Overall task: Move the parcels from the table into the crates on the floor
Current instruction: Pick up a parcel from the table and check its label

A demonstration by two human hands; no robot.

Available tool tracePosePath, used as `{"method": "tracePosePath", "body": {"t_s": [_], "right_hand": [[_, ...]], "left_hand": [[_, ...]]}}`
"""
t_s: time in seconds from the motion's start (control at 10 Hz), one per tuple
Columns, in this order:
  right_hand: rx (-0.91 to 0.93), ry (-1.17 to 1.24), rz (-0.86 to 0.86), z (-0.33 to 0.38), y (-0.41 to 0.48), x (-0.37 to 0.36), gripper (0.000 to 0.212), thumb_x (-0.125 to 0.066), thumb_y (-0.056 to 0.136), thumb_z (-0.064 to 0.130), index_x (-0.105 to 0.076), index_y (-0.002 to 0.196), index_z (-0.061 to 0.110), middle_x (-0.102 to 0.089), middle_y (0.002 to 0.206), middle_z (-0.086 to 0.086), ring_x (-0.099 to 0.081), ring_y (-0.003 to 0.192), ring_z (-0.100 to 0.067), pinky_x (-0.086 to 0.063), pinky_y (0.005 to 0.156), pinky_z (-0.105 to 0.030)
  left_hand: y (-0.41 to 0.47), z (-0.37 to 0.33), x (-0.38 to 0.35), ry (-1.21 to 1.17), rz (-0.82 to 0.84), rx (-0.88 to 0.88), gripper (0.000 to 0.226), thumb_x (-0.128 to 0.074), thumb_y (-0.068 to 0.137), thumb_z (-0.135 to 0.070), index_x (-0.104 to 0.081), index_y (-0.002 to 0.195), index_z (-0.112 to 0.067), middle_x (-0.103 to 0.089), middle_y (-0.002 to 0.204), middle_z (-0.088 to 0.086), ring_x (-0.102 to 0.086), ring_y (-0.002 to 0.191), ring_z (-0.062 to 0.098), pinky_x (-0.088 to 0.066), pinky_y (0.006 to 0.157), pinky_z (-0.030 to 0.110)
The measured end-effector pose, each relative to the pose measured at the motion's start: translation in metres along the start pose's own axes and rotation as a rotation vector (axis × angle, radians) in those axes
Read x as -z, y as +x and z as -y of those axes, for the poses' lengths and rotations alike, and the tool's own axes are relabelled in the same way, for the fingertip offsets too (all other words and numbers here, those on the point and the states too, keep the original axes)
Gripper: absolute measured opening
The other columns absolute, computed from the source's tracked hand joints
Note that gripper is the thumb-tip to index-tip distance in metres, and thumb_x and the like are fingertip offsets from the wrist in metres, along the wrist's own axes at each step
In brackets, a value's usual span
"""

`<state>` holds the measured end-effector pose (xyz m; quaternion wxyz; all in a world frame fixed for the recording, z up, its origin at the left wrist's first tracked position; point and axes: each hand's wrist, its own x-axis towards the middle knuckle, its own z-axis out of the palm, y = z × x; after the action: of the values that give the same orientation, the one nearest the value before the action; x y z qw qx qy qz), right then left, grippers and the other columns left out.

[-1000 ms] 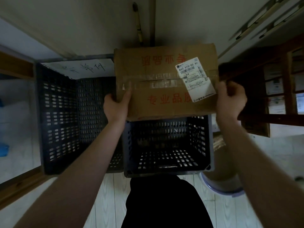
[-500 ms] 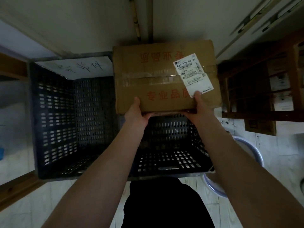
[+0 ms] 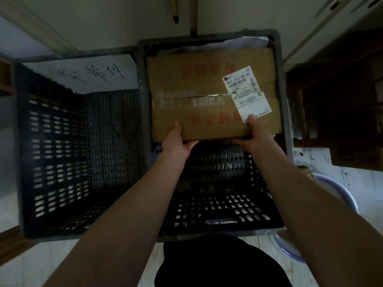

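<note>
Two black crates full of holes, side by side on the floor (image 3: 31,266). Left crate (image 3: 51,141), in the left half of the frame, with a white sheet (image 3: 83,73) leaning on its far wall. Right crate (image 3: 284,125), in the middle and right, with a brown box (image 3: 196,96) inside its rim at the far end. A bit of white paper (image 3: 238,43) peeking out behind the box at the top.

Box gripped at its near edge by both hands. Left hand (image 3: 178,145), near the middle of the frame, with thumb on top and fingers curled under. Right hand (image 3: 259,135), just to the right, with thumb on the low corner of the label and fingers tucked below, out of sight. Cannot tell if the box rests on anything underneath.

Red Chinese words on the box top, in two rows. Near row: "专业品", then one more sign half under the label. Far row: the same words upside down. Clear tape across the middle. White label (image 3: 246,94) on the right of the box top, tilted, with bar codes and "863 H10-00 6". Small print there too tiny to read. Black handwriting on the sheet in the left crate, too messy to read. Faint raised letters on the near inside wall of the right crate, too dark to make out.

Lower right: a pale round tub (image 3: 342,195), partly behind the right arm. Upper right: a dark wooden shelf (image 3: 331,121), very hard to see. Bottom middle: black clothes (image 3: 217,264), cut off by the frame edge.
</note>
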<state>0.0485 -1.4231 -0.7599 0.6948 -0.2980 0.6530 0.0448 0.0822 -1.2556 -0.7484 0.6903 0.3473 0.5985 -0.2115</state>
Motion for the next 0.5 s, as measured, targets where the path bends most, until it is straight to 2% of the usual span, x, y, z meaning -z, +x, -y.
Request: {"method": "tracePosePath", "body": {"t_s": [0.1,0.2,0.3,0.4,0.5], "right_hand": [[-0.016,0.004,-0.026,-0.004,0.004,0.000,0.060,-0.072,0.082,0.026,-0.040,0.132,0.017,-0.048,0.119,-0.010,-0.051,0.111,-0.034,-0.052,0.084,-0.058],[0.019,-0.198,0.035,-0.010,-0.002,0.007,0.058,-0.075,0.080,0.031,-0.045,0.125,0.013,-0.058,0.112,-0.010,-0.061,0.097,-0.028,-0.057,0.078,-0.048],[0.418,-0.850,0.012,-0.014,-0.028,0.027,0.040,-0.070,0.084,0.033,-0.063,0.107,0.002,-0.068,0.088,-0.010,-0.066,0.077,-0.022,-0.057,0.070,-0.036],[1.052,-1.518,-0.007,-0.006,-0.038,0.030,0.053,-0.067,0.085,0.035,-0.052,0.129,0.010,-0.058,0.124,-0.014,-0.053,0.115,-0.029,-0.045,0.093,-0.040],[1.031,-2.025,0.045,0.005,-0.019,0.008,0.110,-0.076,0.073,0.045,-0.001,0.151,0.022,0.001,0.156,-0.019,0.001,0.144,-0.036,-0.014,0.113,-0.056]], "left_hand": [[0.004,0.001,-0.001,0.037,0.001,0.008,0.059,-0.065,0.088,-0.024,-0.038,0.139,-0.013,-0.044,0.140,0.014,-0.043,0.127,0.040,-0.046,0.092,0.062],[-0.012,-0.001,0.004,0.308,0.114,0.057,0.055,-0.063,0.090,-0.027,-0.041,0.137,-0.009,-0.048,0.128,0.019,-0.048,0.122,0.040,-0.049,0.089,0.058],[-0.037,0.000,0.015,1.194,0.289,-0.462,0.042,-0.066,0.087,-0.028,-0.059,0.118,-0.001,-0.062,0.109,0.018,-0.062,0.100,0.030,-0.051,0.088,0.044],[-0.035,-0.009,0.015,2.158,0.279,-1.266,0.079,-0.070,0.083,-0.037,-0.030,0.146,-0.011,-0.029,0.149,0.021,-0.033,0.135,0.036,-0.032,0.110,0.044],[-0.007,-0.021,0.003,2.563,0.128,-1.043,0.122,-0.076,0.072,-0.044,0.017,0.149,-0.027,0.028,0.152,0.020,0.016,0.140,0.047,-0.007,0.109,0.065]]}}
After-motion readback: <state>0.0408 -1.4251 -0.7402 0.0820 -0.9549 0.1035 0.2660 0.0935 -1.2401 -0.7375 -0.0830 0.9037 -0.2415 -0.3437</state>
